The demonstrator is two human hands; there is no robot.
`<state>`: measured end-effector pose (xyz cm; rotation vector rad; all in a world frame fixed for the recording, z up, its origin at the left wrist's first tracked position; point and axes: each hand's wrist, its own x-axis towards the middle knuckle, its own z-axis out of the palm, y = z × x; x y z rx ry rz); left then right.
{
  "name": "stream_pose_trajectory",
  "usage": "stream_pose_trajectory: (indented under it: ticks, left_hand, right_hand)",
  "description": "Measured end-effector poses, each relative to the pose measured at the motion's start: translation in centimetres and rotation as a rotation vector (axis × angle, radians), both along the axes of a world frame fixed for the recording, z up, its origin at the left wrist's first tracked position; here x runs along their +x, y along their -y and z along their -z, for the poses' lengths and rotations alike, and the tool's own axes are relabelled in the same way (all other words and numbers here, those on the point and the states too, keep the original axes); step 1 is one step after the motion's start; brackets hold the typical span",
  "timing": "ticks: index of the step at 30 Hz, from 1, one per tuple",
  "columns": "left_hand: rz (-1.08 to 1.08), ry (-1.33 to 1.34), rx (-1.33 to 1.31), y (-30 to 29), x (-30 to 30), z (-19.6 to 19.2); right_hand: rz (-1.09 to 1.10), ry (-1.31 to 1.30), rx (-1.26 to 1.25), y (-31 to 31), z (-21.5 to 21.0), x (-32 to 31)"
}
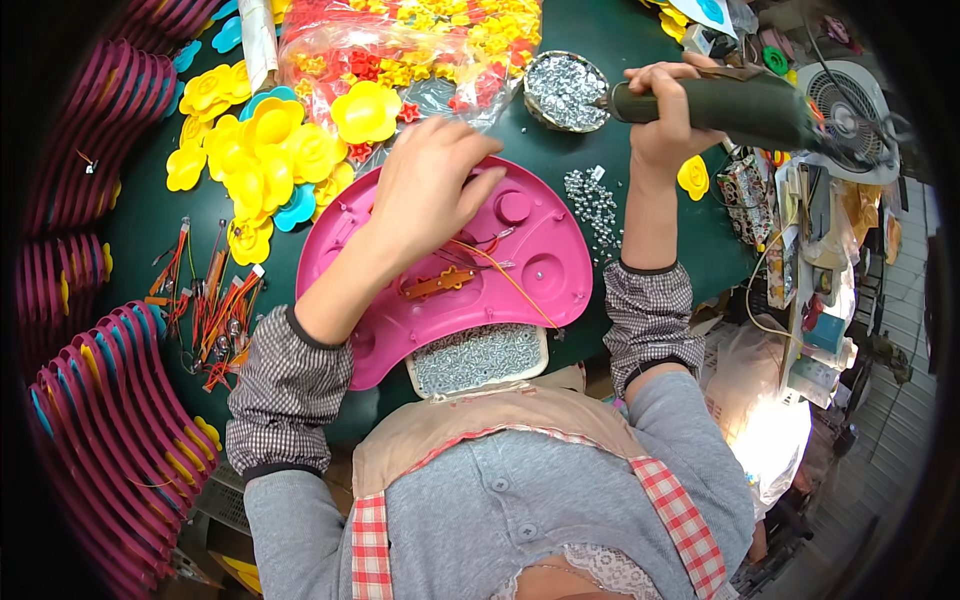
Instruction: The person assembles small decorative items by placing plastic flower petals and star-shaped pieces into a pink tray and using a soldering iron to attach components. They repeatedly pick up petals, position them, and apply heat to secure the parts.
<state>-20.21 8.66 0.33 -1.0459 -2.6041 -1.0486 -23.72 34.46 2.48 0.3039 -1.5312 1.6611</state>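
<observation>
My right hand (663, 112) is wrapped round a dark green electric screwdriver (730, 110), held level. Its tip points left, at the right rim of a bowl (533, 111) heaped with small silver screws (568, 88). Over the upper left of a pink plastic shell (440, 327), my left hand (432, 185) has its thumb and fingers apart, and I see nothing between them. What lies under its palm is hidden. Inside the shell are an orange-brown strip-shaped part (440, 283) and thin wires (505, 275), one yellow wire running to the lower right edge.
A white tray (545, 362) of small silver pieces sits below the shell. Yellow flower-shaped parts (270, 150) and wired parts (215, 310) lie left, near stacked pink shells (120, 430). Plastic bags (400, 40) stand behind; loose screws (592, 205) and a fan (850, 115) are right.
</observation>
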Motion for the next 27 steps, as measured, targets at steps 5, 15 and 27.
stream_pose_trajectory:
  ticks: [5,15,27]
  left_hand:
    - [0.018,-0.008,0.059,-4.7,-4.7,1.7]
    - [0.014,-0.044,0.166,-9.0,-6.5,3.7]
    - [0.015,-0.089,0.076,-10.1,-8.8,4.9]
  right_hand:
    - [-0.039,-0.012,0.080,0.2,1.1,-0.7]
    - [-0.135,-0.063,-0.094,0.8,-1.3,0.6]
    - [-0.031,-0.147,-0.153,1.7,-2.0,1.2]
